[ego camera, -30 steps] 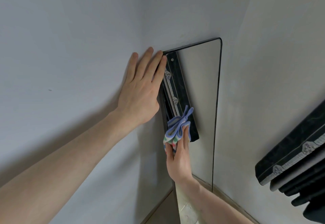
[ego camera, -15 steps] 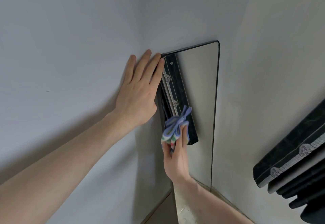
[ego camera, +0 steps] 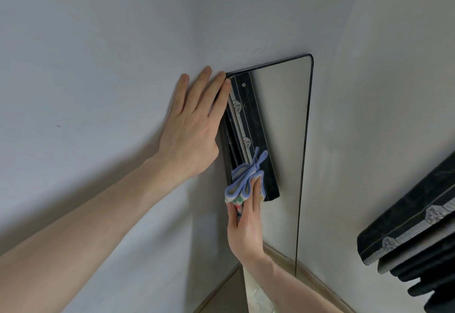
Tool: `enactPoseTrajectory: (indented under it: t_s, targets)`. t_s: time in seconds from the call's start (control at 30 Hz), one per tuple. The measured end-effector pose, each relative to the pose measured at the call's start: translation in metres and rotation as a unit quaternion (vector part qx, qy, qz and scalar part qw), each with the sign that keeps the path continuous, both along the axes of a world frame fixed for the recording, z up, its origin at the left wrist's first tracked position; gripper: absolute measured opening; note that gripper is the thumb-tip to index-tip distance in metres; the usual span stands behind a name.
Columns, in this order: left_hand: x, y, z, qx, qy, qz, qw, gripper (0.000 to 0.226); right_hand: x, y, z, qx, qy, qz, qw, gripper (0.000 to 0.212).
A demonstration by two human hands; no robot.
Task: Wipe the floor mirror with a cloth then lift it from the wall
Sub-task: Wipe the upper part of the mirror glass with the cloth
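A tall floor mirror (ego camera: 285, 120) with a thin black frame leans against the wall in a room corner. It reflects a dark ornamented trim. My left hand (ego camera: 194, 128) lies flat on the wall with straight fingers, its index finger touching the mirror's top-left edge. My right hand (ego camera: 246, 224) grips a bunched cloth (ego camera: 242, 184), blue-edged with coloured dots, and presses it against the glass near the mirror's left side, about halfway down the visible part.
A dark trim piece with silver ornaments (ego camera: 413, 226) juts in at the lower right, close to my right arm. The side wall (ego camera: 369, 116) stands just right of the mirror. A pale baseboard (ego camera: 312, 278) runs along the floor below.
My right hand has slid the cloth slightly down and to the left on the glass. My left hand stays flat at the mirror's top-left edge.
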State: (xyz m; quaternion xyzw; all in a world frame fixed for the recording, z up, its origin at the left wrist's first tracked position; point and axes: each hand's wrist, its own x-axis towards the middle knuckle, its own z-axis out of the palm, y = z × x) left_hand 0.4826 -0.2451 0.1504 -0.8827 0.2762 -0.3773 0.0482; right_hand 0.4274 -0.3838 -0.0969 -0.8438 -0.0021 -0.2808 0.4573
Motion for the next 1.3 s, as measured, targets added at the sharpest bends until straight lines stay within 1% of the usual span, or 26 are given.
enactPoseTrajectory:
  t_s: [0.07, 0.17, 0.2, 0.3, 0.4, 0.57, 0.67, 0.73, 0.83, 0.93, 1.03, 1.1, 1.2, 1.3]
  targets:
    - [0.000, 0.000, 0.000, -0.001, -0.004, 0.001, 1.000, 0.088, -0.010, -0.005, -0.027, 0.026, 0.056, -0.004, 0.998, 0.079]
    - [0.000, 0.000, 0.001, -0.002, -0.004, -0.004, 1.000, 0.088, -0.014, -0.018, -0.057, 0.064, 0.133, -0.019, 0.989, 0.064]
    - [0.000, 0.000, 0.000, -0.002, -0.006, -0.003, 1.000, 0.088, -0.012, -0.023, -0.058, 0.073, 0.145, -0.028, 0.986, 0.064]
    - [0.001, -0.001, -0.001, 0.002, -0.013, 0.003, 1.000, 0.088, 0.010, -0.050, -0.051, 0.120, 0.159, -0.043, 0.979, 0.070]
    - [0.002, -0.002, -0.003, -0.001, -0.029, 0.010, 1.000, 0.086, 0.044, -0.086, -0.033, 0.153, 0.163, -0.062, 0.973, 0.065]
    - [0.003, -0.004, -0.002, -0.009, -0.026, 0.011, 1.000, 0.089, 0.108, -0.165, 0.003, 0.145, 0.134, -0.089, 0.976, 0.061]
    - [0.002, -0.005, 0.000, -0.016, -0.012, 0.013, 1.000, 0.087, 0.137, -0.201, 0.015, 0.146, 0.155, -0.097, 0.972, 0.063]
    - [-0.001, -0.007, 0.001, -0.024, -0.004, 0.015, 1.000, 0.083, 0.144, -0.211, 0.021, 0.140, 0.149, -0.096, 0.974, 0.063]
    - [-0.005, -0.012, 0.002, -0.037, 0.007, 0.028, 0.999, 0.081, 0.144, -0.210, 0.019, 0.137, 0.139, -0.097, 0.976, 0.064]
    - [-0.009, -0.022, -0.001, -0.051, 0.014, 0.046, 0.998, 0.082, 0.135, -0.198, 0.014, 0.141, 0.149, -0.113, 0.972, 0.065]
    - [-0.011, -0.030, -0.005, -0.072, 0.013, 0.074, 0.995, 0.082, 0.113, -0.180, 0.010, 0.128, 0.140, -0.106, 0.976, 0.071]
    - [-0.012, -0.036, -0.007, -0.087, 0.007, 0.094, 0.992, 0.083, 0.093, -0.165, 0.005, 0.117, 0.138, -0.081, 0.980, 0.078]
    - [-0.014, -0.045, -0.011, -0.124, 0.002, 0.109, 0.986, 0.079, 0.065, -0.137, 0.001, 0.118, 0.161, -0.025, 0.979, 0.076]
    - [-0.029, -0.051, -0.026, -0.205, 0.018, 0.109, 0.972, 0.077, 0.039, -0.113, -0.001, 0.109, 0.183, 0.023, 0.977, 0.082]
